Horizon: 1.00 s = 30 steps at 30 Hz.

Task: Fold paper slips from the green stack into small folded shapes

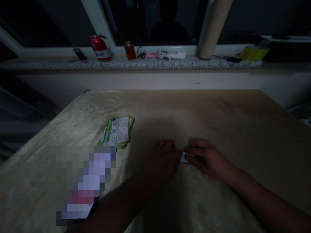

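Observation:
Between my two hands, low over the middle of the table, is a small white piece with dark print point(184, 158); most of it is covered by fingers, so its kind does not show. My right hand point(205, 157) pinches it from the right with thumb and fingers. On the other side, my left hand point(165, 157) is closed, its thumb side against the piece's left edge. Deep shadow hides part of the left fingers. A stack of green printed cards point(118, 132) lies to the left of my left hand.
A pixelated, phone-like object point(89, 181) lies by my left forearm on the cloth-covered table point(218, 113). Behind, the stone windowsill point(145, 65) carries a red can point(100, 48), a red lighter-like item point(130, 51), crumpled wrappers point(170, 55), a cardboard tube point(213, 29) and something yellow point(254, 53).

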Available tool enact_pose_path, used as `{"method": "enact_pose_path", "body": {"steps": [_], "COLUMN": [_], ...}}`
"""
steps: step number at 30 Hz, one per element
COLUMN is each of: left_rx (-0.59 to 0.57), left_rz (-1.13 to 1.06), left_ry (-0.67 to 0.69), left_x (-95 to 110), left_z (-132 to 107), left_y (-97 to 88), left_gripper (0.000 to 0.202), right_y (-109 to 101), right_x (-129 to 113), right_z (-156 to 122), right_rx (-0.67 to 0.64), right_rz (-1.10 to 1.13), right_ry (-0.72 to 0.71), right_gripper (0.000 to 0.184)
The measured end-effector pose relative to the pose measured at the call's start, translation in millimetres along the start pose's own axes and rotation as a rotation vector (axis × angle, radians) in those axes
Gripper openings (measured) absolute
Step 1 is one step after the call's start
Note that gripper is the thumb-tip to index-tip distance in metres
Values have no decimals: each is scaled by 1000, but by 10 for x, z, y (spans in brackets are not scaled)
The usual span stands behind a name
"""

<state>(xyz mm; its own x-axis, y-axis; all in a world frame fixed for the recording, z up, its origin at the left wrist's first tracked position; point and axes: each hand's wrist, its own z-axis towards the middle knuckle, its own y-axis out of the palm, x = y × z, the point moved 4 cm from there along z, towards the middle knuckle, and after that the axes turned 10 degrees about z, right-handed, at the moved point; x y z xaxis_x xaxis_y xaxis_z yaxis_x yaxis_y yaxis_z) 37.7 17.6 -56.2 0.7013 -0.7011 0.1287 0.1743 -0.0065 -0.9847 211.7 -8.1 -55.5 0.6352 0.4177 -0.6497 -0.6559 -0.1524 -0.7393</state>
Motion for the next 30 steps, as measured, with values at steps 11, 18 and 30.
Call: {"method": "enact_pose_path", "body": {"steps": [11, 18, 30], "left_rx": [-25, -18, -20], "left_rz": [-68, -133, -614], "left_ry": [27, 78, -93], "left_x": [36, -18, -67], "left_z": [-29, 7, 0], "left_y": [-21, -17, -24], "left_gripper": [36, 22, 27], "right_y": [-54, -89, -38], "right_x": [41, 38, -38], "right_z": [-53, -11, 14], "right_rx": [-147, -122, 70], "right_rz": [-16, 12, 464], "right_ry": [-47, -66, 88], "right_gripper": [42, 31, 22]}}
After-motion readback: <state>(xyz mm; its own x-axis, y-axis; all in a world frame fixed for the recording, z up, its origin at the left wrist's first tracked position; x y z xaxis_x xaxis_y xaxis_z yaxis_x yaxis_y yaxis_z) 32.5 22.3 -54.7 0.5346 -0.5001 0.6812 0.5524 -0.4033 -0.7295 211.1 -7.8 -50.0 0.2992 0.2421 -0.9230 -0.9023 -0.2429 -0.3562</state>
